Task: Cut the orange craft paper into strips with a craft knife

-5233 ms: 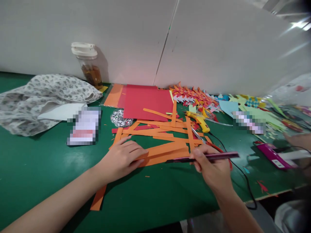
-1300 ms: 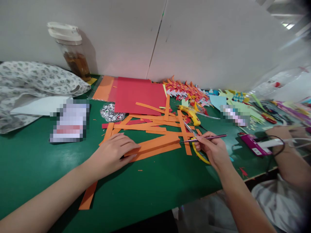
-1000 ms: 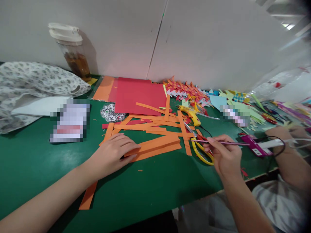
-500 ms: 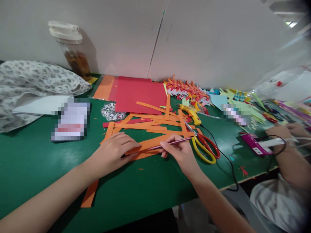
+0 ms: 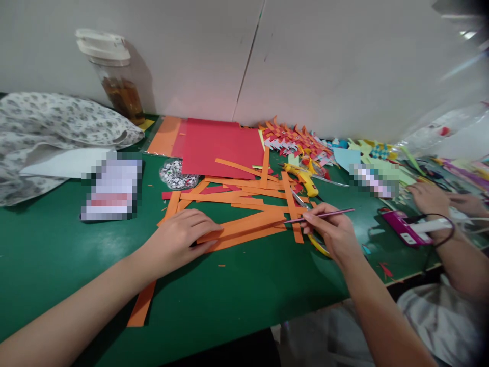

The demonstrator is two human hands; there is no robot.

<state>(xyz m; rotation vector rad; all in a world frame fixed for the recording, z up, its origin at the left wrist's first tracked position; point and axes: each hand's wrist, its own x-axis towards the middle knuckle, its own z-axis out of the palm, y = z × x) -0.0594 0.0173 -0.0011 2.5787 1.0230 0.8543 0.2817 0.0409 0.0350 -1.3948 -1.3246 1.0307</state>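
Observation:
My left hand [image 5: 186, 233] lies on a wide orange paper strip [image 5: 248, 228], its fingers stretched out and the thumb along the lower edge, pressing it to the table. In a pinch, my right hand [image 5: 333, 229] holds a thin dark-pink pencil [image 5: 336, 213], its lower end at the right end of the strip. Beneath that hand is a pair of scissors [image 5: 320, 246], partly hidden. Several narrow orange strips [image 5: 221, 199] are strewn just beyond, and another strip [image 5: 142, 307] sticks out below my left forearm.
Red paper [image 5: 221, 148], a bag of googly eyes [image 5: 178, 174] and a yellow glue gun [image 5: 306, 182] are farther back. A phone [image 5: 112, 188], patterned cloth [image 5: 57, 127] and drink bottle [image 5: 118, 76] stand left. At right, another person's hand [image 5: 431, 199] is near a magenta device [image 5: 405, 228].
My right hand has moved right with the pencil, from the middle of the wide strip to its right end, now covering much of the scissors. My left hand stays in place.

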